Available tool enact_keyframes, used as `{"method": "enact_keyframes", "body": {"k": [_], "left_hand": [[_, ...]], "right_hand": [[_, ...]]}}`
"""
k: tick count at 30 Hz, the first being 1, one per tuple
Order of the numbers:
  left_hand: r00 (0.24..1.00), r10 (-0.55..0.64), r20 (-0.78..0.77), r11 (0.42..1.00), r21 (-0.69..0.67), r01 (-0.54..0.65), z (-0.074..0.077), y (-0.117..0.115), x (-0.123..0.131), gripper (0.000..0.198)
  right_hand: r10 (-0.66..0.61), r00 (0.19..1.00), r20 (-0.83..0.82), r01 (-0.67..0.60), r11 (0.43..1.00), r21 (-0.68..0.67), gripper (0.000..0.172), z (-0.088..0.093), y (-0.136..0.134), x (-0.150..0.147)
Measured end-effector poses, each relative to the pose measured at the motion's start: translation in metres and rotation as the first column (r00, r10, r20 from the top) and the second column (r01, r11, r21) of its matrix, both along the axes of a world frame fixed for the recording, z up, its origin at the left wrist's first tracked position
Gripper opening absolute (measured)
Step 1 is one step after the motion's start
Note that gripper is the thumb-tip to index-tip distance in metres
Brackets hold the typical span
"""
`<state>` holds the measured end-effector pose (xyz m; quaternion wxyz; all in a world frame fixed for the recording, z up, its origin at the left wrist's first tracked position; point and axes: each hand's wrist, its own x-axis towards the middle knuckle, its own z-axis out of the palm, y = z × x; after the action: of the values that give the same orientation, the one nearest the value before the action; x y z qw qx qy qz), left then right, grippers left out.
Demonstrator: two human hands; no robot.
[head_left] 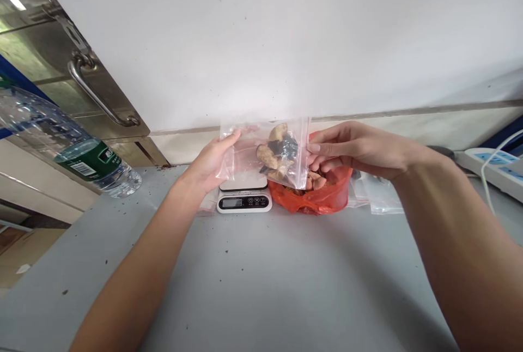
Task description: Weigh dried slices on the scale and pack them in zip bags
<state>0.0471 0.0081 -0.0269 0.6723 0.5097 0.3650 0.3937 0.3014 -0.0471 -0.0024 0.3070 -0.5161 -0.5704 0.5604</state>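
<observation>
Grey counter (261,275) meets a white wall. Far left of the grip is a water bottle (69,145), its green label too small to read. Just below the grip, a digital scale (244,202) shows digits, perhaps 10. An orange bag (322,196) sits under the right hand (355,147). Left hand (212,164) and right hand each pinch a side edge of a clear zip bag (249,156) of brown and dark pieces, held above the scale.
</observation>
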Motion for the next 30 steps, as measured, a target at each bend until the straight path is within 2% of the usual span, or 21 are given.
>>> {"method": "enact_keyframes", "body": {"k": [5,7,8,9,10,11,12,13,14,16,17,20,26,30], "left_hand": [[0.997,-0.007,-0.071,1.000,-0.027,0.005,-0.006,0.007,-0.006,0.026],[0.984,0.040,-0.176,0.998,0.045,-0.033,-0.010,0.010,-0.008,0.028],[0.963,0.114,-0.244,0.988,0.129,-0.085,-0.012,0.012,-0.010,0.031],[0.926,0.222,-0.307,0.958,0.248,-0.147,-0.014,0.013,-0.011,0.035],[0.872,0.341,-0.351,0.901,0.387,-0.196,-0.015,0.013,-0.011,0.038],[0.819,0.435,-0.375,0.831,0.516,-0.205,-0.015,0.013,-0.011,0.037],[0.788,0.469,-0.398,0.780,0.606,-0.158,-0.015,0.011,-0.011,0.032],[0.787,0.434,-0.439,0.762,0.645,-0.061,-0.014,0.007,-0.009,0.025],[0.798,0.341,-0.497,0.766,0.639,0.071,-0.012,0.003,-0.008,0.020],[0.785,0.048,-0.618,0.777,0.516,0.360,-0.007,-0.007,-0.003,0.027],[0.761,-0.021,-0.649,0.769,0.476,0.427,-0.005,-0.012,-0.001,0.029],[0.739,-0.082,-0.669,0.765,0.433,0.477,-0.001,-0.019,0.001,0.026],[0.718,-0.167,-0.676,0.761,0.374,0.530,0.003,-0.015,-0.005,0.027],[0.722,-0.106,-0.683,0.800,0.373,0.471,0.004,-0.018,-0.004,0.029]], "right_hand": [[0.076,0.995,-0.057,-0.080,0.995,-0.061,0.038,-0.008,0.004,-0.012],[0.075,0.995,-0.058,-0.078,0.995,-0.055,0.038,-0.011,0.006,-0.015],[0.067,0.996,-0.058,-0.070,0.997,-0.045,0.038,-0.013,0.006,-0.016],[0.058,0.997,-0.055,-0.060,0.998,-0.034,0.040,-0.014,0.007,-0.017],[0.046,0.998,-0.049,-0.047,0.999,-0.020,0.042,-0.015,0.008,-0.019],[0.031,0.999,-0.038,-0.031,1.000,-0.002,0.045,-0.016,0.008,-0.021],[0.013,1.000,-0.025,-0.012,1.000,0.020,0.049,-0.017,0.009,-0.024],[-0.004,1.000,-0.013,0.005,0.999,0.040,0.052,-0.018,0.009,-0.027],[-0.017,1.000,-0.003,0.017,0.998,0.054,0.054,-0.019,0.009,-0.030],[-0.030,0.999,0.013,0.029,0.998,0.060,0.057,-0.021,0.009,-0.038],[-0.034,0.999,0.022,0.033,0.998,0.055,0.058,-0.022,0.009,-0.041],[-0.048,0.998,0.030,0.047,0.998,0.040,0.060,-0.023,0.008,-0.048],[0.003,0.999,0.049,-0.005,0.998,0.056,0.058,-0.025,0.009,-0.049],[0.018,0.997,0.069,-0.022,0.998,0.057,0.047,-0.022,0.006,-0.051]]}}
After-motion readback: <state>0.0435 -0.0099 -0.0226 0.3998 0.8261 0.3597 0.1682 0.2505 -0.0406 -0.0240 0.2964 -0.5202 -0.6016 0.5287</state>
